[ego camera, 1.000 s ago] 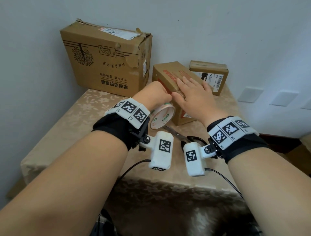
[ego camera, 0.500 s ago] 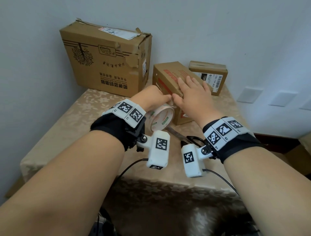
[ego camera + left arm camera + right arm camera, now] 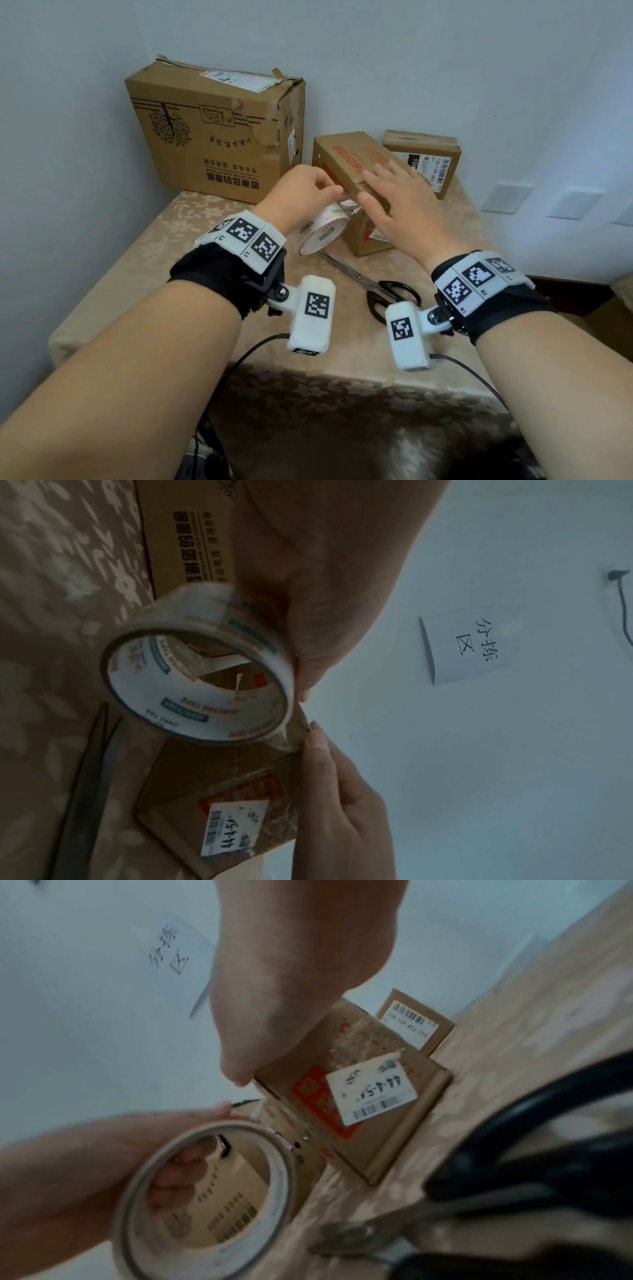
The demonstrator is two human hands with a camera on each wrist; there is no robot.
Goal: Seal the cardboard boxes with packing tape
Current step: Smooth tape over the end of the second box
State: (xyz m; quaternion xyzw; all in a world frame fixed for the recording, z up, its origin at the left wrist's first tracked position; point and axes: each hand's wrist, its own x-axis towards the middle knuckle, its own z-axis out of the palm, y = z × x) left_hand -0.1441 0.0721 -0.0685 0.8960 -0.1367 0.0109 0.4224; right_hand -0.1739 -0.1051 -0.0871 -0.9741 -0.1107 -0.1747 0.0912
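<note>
The left hand [image 3: 301,195] grips the tape roll [image 3: 320,228] at the box's [image 3: 346,154] near end, at 12 o'clock on the table [image 3: 164,240]. The right hand [image 3: 394,202], fingers straight, lies flat on the box top. Best to pull the roll down slowly and press the strip firmly along the seam.

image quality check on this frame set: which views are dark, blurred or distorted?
Head view: evenly lit and sharp, wide-angle bend at the edges; the tape roll and scissors read clearly. Left wrist view: dim and underexposed, though the roll's print stays legible. Right wrist view: brighter but motion-blurred, with the scissor handles a soft black mass up close.
</note>
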